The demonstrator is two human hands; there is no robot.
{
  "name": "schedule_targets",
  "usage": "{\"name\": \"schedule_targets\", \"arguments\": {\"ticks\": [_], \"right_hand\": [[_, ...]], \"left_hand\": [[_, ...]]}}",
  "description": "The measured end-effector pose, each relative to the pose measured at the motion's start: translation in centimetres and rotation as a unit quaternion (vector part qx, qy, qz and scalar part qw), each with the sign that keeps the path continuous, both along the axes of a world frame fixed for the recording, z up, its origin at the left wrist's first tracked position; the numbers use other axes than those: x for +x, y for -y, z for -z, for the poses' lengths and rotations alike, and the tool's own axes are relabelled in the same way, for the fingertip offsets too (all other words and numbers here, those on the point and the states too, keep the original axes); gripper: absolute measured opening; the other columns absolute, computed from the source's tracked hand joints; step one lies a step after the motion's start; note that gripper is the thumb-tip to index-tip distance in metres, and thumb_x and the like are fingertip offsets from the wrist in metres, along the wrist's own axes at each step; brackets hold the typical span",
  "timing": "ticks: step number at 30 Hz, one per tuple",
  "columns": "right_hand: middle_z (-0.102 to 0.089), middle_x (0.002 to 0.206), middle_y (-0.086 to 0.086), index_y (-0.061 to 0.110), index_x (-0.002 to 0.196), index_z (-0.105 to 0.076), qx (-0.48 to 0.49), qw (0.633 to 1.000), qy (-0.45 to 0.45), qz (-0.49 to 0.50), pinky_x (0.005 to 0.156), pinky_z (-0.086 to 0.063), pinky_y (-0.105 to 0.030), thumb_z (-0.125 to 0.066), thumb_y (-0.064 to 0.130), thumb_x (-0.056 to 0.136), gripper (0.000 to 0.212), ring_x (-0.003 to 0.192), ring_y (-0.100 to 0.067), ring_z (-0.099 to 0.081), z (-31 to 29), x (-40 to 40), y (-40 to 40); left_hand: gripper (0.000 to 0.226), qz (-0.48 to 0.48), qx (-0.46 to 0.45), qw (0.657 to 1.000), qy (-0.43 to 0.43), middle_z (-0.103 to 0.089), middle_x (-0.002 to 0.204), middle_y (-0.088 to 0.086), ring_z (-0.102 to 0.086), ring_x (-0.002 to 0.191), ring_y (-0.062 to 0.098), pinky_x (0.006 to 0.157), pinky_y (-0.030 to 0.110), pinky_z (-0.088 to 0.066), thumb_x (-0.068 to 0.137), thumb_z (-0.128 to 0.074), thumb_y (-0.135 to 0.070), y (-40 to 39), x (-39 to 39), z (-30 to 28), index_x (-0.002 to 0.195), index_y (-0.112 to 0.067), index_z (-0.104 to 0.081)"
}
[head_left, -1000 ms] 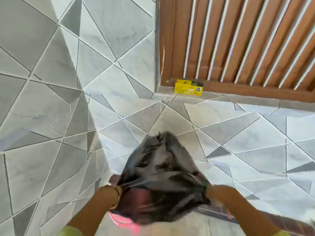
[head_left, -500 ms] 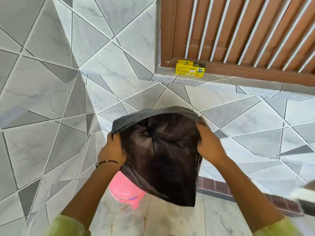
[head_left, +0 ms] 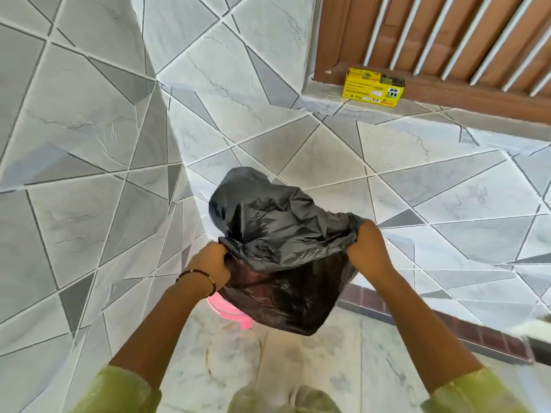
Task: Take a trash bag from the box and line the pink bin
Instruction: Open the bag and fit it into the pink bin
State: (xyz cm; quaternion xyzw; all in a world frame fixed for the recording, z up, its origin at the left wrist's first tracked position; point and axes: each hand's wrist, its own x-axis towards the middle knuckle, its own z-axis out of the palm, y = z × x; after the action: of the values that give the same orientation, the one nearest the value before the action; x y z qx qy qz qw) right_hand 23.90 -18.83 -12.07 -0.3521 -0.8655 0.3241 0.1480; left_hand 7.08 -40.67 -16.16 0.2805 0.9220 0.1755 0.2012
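Green sleeves at bottom edge. Both hands hold the trash bag [head_left: 283, 234] by its mouth: left hand [head_left: 212, 265] bunching the rim, right hand [head_left: 368, 251] pinching the opposite rim. Bag billowed with air, bulging away from the person. Pink bin [head_left: 229, 312] directly beneath, mostly hidden by the bag. Advice: keep the rim spread, push the closed end down into the bin, then fold the rim over the lip. Yellow box [head_left: 374, 87] far off on the ledge by the wooden grille.

The trash bag [head_left: 283, 234] hangs over the bin [head_left: 226, 311]; the box [head_left: 374, 87] sits well behind.
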Motion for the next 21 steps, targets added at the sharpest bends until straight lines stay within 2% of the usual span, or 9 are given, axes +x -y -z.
{"name": "schedule_targets", "arguments": {"ticks": [3,5,7,9,12,15,17,19,21], "right_hand": [[-0.059,0.086,-0.003,0.007,0.097,-0.062,-0.095,0.993,-0.065,0.003,0.065,-0.037,-0.019,-0.041,0.008,0.077,0.029,0.079,-0.017,-0.054,0.2,-2.7,2.0],[-0.056,0.079,-0.004,0.008,0.095,-0.055,-0.126,0.991,-0.051,0.001,0.069,-0.036,-0.025,-0.041,0.001,0.087,0.018,0.074,-0.019,-0.053,1.0,-4.3,3.5],[-0.059,0.085,-0.014,0.001,0.099,-0.056,-0.133,0.991,-0.016,-0.004,0.071,-0.041,-0.033,-0.04,0.003,0.091,0.018,0.081,-0.027,-0.057,2.5,-6.1,4.6],[-0.062,0.1,-0.019,0.001,0.108,-0.055,-0.146,0.989,0.029,-0.003,0.081,-0.046,-0.042,-0.042,0.017,0.095,0.024,0.095,-0.035,-0.06,3.5,-7.2,5.5],[-0.061,0.114,-0.006,0.017,0.122,-0.053,-0.159,0.976,0.093,-0.115,0.09,-0.046,-0.036,-0.055,0.05,0.084,0.05,0.106,-0.024,-0.057,4.2,-7.7,6.4],[-0.056,0.111,0.007,0.023,0.123,-0.05,-0.026,0.935,0.235,-0.263,0.083,-0.047,-0.034,-0.06,0.067,0.069,0.071,0.1,-0.017,-0.056,5.8,-8.1,7.8],[-0.061,0.115,-0.005,0.021,0.122,-0.053,0.074,0.921,0.298,-0.24,0.082,-0.048,-0.037,-0.057,0.047,0.082,0.048,0.103,-0.027,-0.059,7.3,-8.8,7.5],[-0.065,0.113,-0.012,0.024,0.115,-0.062,0.078,0.943,0.28,-0.161,0.082,-0.047,-0.036,-0.05,0.023,0.088,0.029,0.103,-0.033,-0.059,8.1,-9.6,5.9],[-0.067,0.111,-0.013,0.025,0.106,-0.068,0.048,0.962,0.254,-0.093,0.083,-0.048,-0.035,-0.05,0.015,0.086,0.029,0.101,-0.035,-0.06,8.5,-10.1,3.4]], "left_hand": [[0.024,-0.018,0.045,0.998,0.038,-0.06,0.111,0.028,-0.057,0.101,0.041,0.08,0.031,-0.041,0.086,-0.051,-0.007,0.1,-0.1,0.3,0.103,0.004,-0.062],[0.024,-0.036,0.084,0.993,0.074,-0.063,0.108,0.028,-0.057,0.101,0.04,0.076,0.025,-0.037,0.087,-0.048,-0.003,-0.2,0.1,0.0,0.102,0.007,-0.063],[0.029,-0.047,0.133,0.984,0.105,-0.063,0.115,0.024,-0.056,0.108,0.037,0.084,0.023,-0.038,0.087,-0.046,0.001,-0.4,-0.3,0.1,0.11,0.004,-0.063],[0.033,-0.061,0.174,0.973,0.141,-0.062,0.121,0.017,-0.054,0.113,0.033,0.093,0.021,-0.038,0.088,-0.045,0.001,-0.3,-0.7,0.7,0.114,-0.006,-0.064],[0.034,-0.087,0.218,0.952,0.195,-0.063,0.12,0.011,-0.055,0.11,0.022,0.095,0.021,-0.039,0.089,-0.044,0.002,-0.3,-1.0,1.9,0.112,-0.011,-0.066],[0.036,-0.082,0.247,0.93,0.258,-0.062,0.12,0.009,-0.055,0.111,0.019,0.099,0.023,-0.041,0.089,-0.043,0.005,-0.9,-0.8,2.2,0.116,-0.008,-0.063],[0.036,-0.056,0.24,0.932,0.265,-0.061,0.122,0.01,-0.054,0.116,0.021,0.102,0.024,-0.039,0.089,-0.044,0.005,-1.5,-1.4,2.5,0.118,-0.008,-0.062],[0.034,-0.041,0.228,0.939,0.253,-0.061,0.124,0.009,-0.053,0.116,0.018,0.101,0.018,-0.037,0.089,-0.048,0.002,-2.0,-2.7,2.8,0.119,-0.009,-0.062],[0.034,-0.044,0.22,0.946,0.235,-0.061,0.123,0.008,-0.053,0.11,0.013,0.094,0.009,-0.033,0.089,-0.05,0.001,-2.2,-4.6,3.0,0.119,-0.01,-0.061]]}}
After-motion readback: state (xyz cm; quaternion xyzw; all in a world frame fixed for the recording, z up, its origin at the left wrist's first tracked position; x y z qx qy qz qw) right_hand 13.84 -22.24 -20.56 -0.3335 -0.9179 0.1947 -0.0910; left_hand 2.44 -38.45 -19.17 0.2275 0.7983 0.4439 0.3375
